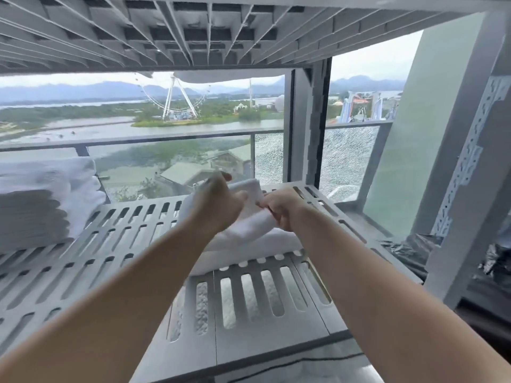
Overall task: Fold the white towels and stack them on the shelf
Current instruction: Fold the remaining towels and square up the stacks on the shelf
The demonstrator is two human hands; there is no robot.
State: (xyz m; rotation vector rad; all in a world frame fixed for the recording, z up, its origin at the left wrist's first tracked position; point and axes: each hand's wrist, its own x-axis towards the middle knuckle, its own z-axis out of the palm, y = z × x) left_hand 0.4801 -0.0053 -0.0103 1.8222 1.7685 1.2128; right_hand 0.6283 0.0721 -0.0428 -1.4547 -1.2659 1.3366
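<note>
Head view:
Left hand (218,205): blurred, fingers curled over the top of the folded white towel (249,233), gripping its upper fold.
Right hand (282,210): just beside the left, fingers clenched on the same towel's right edge.
Towel: under both hands, lying on the slotted grey shelf (116,244).
Towel stack (41,200): well to the left of the left hand, on the same shelf.
Upper shelf (193,31): above both hands.
Balcony railing (166,138): beyond the hands.
</note>
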